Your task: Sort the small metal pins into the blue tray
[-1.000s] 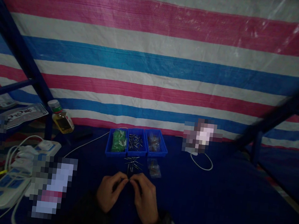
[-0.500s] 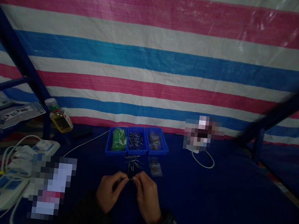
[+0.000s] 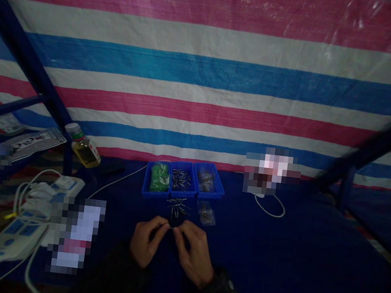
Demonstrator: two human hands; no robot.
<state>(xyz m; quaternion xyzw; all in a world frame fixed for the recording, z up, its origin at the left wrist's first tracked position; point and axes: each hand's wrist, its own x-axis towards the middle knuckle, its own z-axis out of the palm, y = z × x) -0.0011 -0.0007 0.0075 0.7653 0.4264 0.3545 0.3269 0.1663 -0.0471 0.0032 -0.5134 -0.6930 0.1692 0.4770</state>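
the view is dipping slightly, while the bare left hand (image 3: 145,242) and bare right hand (image 3: 192,254) are pinching a thin metal pin (image 3: 171,228) close between their fingertips, holding it steady just in front of the blue plastic tray (image 3: 182,196), near loose metal pins (image 3: 178,206).

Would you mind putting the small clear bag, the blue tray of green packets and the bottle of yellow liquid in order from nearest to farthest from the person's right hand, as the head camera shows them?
1. Small clear bag, straight ahead of the right hand.
2. Blue tray, holding green packets, ahead and to the left.
3. Bottle, far left, beside the blue post.
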